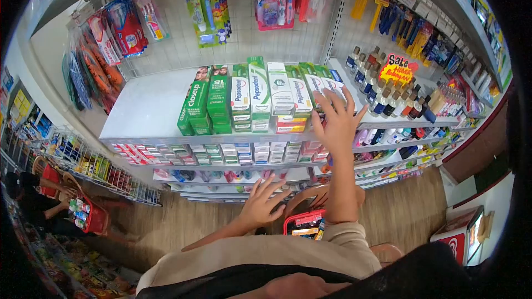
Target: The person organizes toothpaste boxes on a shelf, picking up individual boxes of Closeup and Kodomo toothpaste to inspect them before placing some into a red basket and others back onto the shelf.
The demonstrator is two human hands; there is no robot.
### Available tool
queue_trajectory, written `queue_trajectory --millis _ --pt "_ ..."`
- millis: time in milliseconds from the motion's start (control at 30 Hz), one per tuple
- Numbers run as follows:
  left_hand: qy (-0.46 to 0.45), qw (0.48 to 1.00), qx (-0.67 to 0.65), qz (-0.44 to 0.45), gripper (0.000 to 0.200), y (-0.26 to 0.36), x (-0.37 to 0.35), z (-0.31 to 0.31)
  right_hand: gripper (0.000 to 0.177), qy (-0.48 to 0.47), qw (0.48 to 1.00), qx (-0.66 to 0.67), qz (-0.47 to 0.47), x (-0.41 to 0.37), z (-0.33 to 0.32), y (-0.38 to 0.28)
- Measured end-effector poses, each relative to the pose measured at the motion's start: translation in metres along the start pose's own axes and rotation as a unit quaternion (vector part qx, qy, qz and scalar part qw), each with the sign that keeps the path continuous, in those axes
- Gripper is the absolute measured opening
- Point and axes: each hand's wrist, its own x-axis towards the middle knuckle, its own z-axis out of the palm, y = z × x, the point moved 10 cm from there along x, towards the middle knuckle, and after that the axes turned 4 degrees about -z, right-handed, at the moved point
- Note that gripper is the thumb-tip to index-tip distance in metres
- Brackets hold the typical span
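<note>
My right hand [335, 119] reaches over the shelf with its fingers spread. Its fingertips lie over the rightmost toothpaste boxes [315, 80], and whether they touch is hard to tell. Left of it stand upright rows of Pepsodent boxes [259, 94], then green Closeup boxes [218, 99]. Lower down, in front of the shelves, my left hand [262, 204] hangs open with fingers apart and nothing in it. A red basket [288, 226] with packaged items sits close to my body, between the two arms.
Perfume bottles [382, 102] with a sale sign [398, 69] stand at the right of the shelf [138, 102]. Toothbrush packs [126, 25] and razors [407, 25] hang above. At the left a person [41, 210] is beside another red basket [98, 216]. Wire racks [111, 174] line that side.
</note>
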Motion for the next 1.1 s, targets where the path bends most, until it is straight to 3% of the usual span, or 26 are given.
queue_trajectory --millis 167,300,367,567,900,1100 --pt "0.011 1.0 0.009 0.01 0.045 0.003 0.012 -0.026 0.053 -0.05 0.997 -0.034 -0.057 0.011 -0.005 -0.007" --pt "0.049 0.997 0.036 0.038 0.045 0.013 0.055 -0.055 0.055 -0.072 0.994 -0.056 -0.068 0.016 -0.003 -0.01" --pt "0.129 0.985 0.083 0.073 0.05 0.023 0.081 -0.079 0.055 -0.086 0.992 -0.057 -0.074 0.018 0.002 -0.01" --pt "0.235 0.95 0.185 0.093 0.052 0.037 0.154 -0.099 0.048 -0.083 0.99 -0.026 -0.111 0.021 -0.001 -0.012" --pt "0.258 0.943 0.205 0.058 0.041 0.022 0.182 -0.088 0.043 -0.015 0.992 0.002 -0.126 0.011 -0.007 -0.01" --pt "0.261 0.942 0.203 0.058 0.039 0.022 0.182 -0.087 0.048 -0.035 0.993 0.021 -0.108 0.008 -0.005 -0.004"
